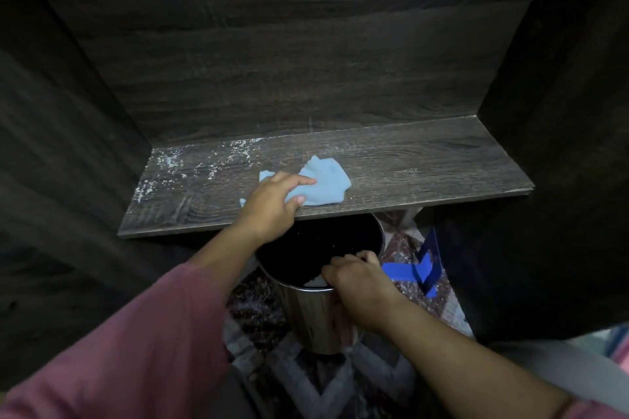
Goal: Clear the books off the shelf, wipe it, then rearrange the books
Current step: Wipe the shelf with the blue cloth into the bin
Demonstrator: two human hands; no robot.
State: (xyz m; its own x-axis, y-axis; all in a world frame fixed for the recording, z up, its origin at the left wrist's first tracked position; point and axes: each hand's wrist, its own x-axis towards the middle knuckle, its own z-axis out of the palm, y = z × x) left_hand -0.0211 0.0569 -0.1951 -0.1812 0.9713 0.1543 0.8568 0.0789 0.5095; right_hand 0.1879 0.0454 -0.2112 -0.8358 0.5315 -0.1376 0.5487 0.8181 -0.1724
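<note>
— Shelf [425, 163] status? Books?

— No books in view. Shelf is bare apart from the cloth [326, 180], which lies mid-board near the front edge. White dust [170, 160] sits at 9–10 o'clock from the cloth. The board at 3 o'clock looks cleaner.

— Hands?

— Left hand [272, 204] is on top of the cloth. That grip is spread and pressing down, thumb at the near edge, not bunched round it as far as I can see. Right hand [357, 282] has its grip curled over the rim of the metal bin [313, 316], at about 4 o'clock on the rim. The bin is at 6 o'clock from the cloth, tucked under the shelf's front edge.

— Cloth handling?

— I judge it soft, light and limp. It will fold or ride up if pushed by one corner. Best to keep the palm flat over its middle and drag toward the bin so the dust drops in.

— Step?

— Wipe looks roughly half done. Rearranging not begun.
</note>
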